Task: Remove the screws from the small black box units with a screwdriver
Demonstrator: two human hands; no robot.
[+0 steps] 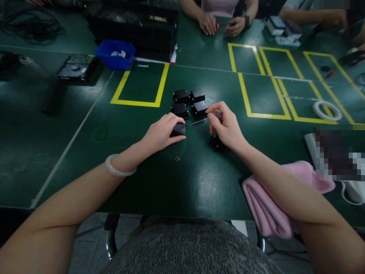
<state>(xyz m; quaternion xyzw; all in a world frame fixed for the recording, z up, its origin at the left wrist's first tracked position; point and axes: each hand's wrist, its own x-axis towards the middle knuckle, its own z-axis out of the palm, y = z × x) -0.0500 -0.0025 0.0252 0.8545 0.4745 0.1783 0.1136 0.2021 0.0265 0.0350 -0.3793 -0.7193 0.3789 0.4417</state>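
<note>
My left hand (164, 132) grips a small black box (178, 129) on the green table, thumb and fingers on its sides. In my right hand (224, 123) is a screwdriver (218, 114), its thin shaft pointing left with the tip at the box's right side. Just beyond are several similar black boxes in two rows, among them one at the near right (199, 109) and one at the far left (181, 95). Another black part (217, 143) lies partly hidden under my right hand. A few small screws (177, 158) lie nearer to me.
A blue bin (116, 54) stands at the back left, beside an electronic device (76, 67). Yellow tape marks rectangles on the table. At right are a white tape roll (327, 110) and a pink cloth (268, 201) under my right forearm. Other people's hands (208, 23) rest across the table.
</note>
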